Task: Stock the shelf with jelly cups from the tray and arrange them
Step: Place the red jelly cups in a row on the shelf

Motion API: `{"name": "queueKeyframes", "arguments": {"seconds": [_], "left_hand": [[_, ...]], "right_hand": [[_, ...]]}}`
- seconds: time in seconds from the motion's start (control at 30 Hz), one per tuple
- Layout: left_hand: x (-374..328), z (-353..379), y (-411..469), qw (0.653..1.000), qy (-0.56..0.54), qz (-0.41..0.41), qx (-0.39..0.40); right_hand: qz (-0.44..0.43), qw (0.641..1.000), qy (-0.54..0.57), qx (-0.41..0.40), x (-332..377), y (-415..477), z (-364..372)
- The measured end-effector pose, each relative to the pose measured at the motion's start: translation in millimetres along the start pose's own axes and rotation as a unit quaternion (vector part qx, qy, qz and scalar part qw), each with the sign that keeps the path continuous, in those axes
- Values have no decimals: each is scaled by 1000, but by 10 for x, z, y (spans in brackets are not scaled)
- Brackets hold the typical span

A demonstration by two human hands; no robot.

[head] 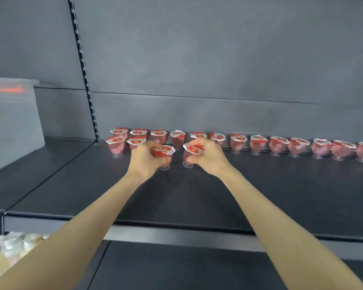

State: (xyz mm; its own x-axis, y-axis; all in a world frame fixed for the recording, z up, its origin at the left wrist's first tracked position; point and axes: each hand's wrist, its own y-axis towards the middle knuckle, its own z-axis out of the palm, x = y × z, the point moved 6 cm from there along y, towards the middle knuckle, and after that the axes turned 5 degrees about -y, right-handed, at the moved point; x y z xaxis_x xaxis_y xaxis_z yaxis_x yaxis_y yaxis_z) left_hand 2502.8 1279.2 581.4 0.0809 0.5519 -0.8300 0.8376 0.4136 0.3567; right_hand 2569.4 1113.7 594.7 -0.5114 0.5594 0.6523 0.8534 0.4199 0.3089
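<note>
Left jelly cup (166,155) gripped by left hand (147,159); right jelly cup (191,153) gripped by right hand (209,159). Bases seemingly rested on shelf (197,197), near back row (258,143).

Back row: pink footed plastic jelly cups (258,144) stand side by side against the grey metal back panel (218,59), from the black slotted upright (83,65) rightward to the frame's edge.
Front row: two more cups (115,145) stand at the left end, just before the back row.
Left hand (147,160): grips the left cup (167,150), just right of the front pair.
Right hand (208,158): grips the right cup (187,155), near the left cup but apart from it.
Shelf: the dark flat metal shelf (197,195) bears both rows, and both forearms reach in over its front edge.
Left bay: a translucent plastic box (13,122) sits left of the upright.
Below: pale wrapped packets (11,250) lie at lower left, beneath the shelf's front edge.
</note>
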Motion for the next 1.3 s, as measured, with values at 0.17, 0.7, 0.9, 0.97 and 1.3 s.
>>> {"name": "queueKeyframes", "arguments": {"seconds": [0.17, 0.7, 0.9, 0.97, 1.3], "left_hand": [[166, 74, 281, 999, 27, 19, 9], [157, 58, 292, 971, 210, 31, 108], [-53, -10, -23, 955, 272, 76, 94], [-191, 28, -180, 956, 259, 97, 93], [-1210, 645, -1582, 939, 239, 244, 30]], "right_hand": [[-5, 998, -62, -2, 30, 328, 229], [5, 983, -174, 65, -104, 364, 341], [-13, 982, -183, 38, -66, 99, 26], [-24, 982, -185, 28, -54, -81, -149], [-58, 983, -170, -23, -485, -1581, -1157]]}}
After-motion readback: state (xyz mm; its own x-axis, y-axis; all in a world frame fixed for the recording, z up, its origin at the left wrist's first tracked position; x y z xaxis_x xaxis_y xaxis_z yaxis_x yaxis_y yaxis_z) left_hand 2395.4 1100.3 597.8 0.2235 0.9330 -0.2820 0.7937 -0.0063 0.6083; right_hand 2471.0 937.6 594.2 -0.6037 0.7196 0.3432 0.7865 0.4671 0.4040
